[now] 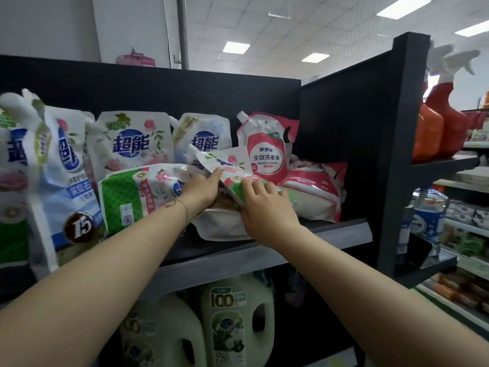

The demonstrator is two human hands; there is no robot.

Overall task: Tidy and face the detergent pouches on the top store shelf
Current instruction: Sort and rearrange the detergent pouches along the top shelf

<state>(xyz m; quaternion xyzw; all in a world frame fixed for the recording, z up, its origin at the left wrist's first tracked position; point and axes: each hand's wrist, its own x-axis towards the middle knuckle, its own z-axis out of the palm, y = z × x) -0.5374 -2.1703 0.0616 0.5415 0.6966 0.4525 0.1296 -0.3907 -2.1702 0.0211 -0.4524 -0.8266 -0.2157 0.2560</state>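
at the far left of the frame the top shelf (264, 258) carries a blurred white-and-blue pouch (60, 181) with a dark round "15" badge, leaning out over the front edge. at centre left a rose-printed pouch (129, 144) stands upright against the black back panel, face out, with a blue logo on white. a second upright pouch (203, 139) of the same brand stands just to its right. in front of those two a green-and-white pouch (137, 192) lies on its side, glossy and creased.

the left hand (201, 189), with a thin bracelet (184, 207) at the wrist, reaches in at mid-frame. its forefinger lies straight along the edge of the tilted pouch (227, 165); the other fingers are hidden behind the film, so i cannot tell whether it grips. that tilted pouch sits at the centre of the frame, raised at a slant above a flat white pouch (219, 226), rose print and blue logo at its upper end, green end down to the right. the right hand (267, 207) holds that green end, fingers bent over the top of it.

right of centre a pink-red pouch (267, 149) stands upright, spout at its upper left, and a pink pouch (315, 189) lies flat just beside it, near the shelf's right wall. at bottom centre, one shelf down, stand two pale green jugs (238, 313). at the far right are orange spray bottles (439, 123).
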